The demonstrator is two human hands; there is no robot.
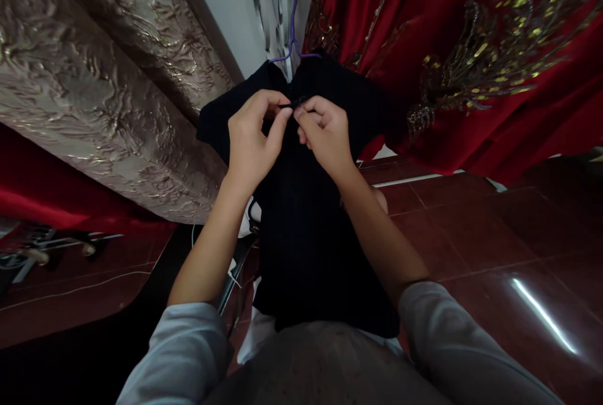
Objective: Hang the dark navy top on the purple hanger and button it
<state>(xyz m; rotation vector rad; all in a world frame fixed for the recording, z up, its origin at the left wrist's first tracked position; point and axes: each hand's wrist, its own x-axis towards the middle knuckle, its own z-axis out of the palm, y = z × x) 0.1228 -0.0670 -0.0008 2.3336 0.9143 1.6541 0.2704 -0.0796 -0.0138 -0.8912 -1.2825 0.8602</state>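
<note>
A black short-sleeved shirt [306,235] hangs in front of me on a purple wire hanger [294,34]. Both hands meet at the upper front of the shirt, just below its collar. My left hand [257,132] pinches the dark cloth edge between thumb and fingers. Close beside it, my right hand [325,132] also pinches the cloth, its other fingers curled in. Whether a button lies between the fingertips is too dark to make out. The shirt's lower part hangs down toward my body.
White metal rack bars [277,9] stand behind the hanger. Left hangs a beige embossed fabric [117,72]; right hangs a red garment [367,3] with gold sequins. A dark surface [141,323] is at lower left, with a white cable [108,278] nearby. The floor [461,242] is reddish tile.
</note>
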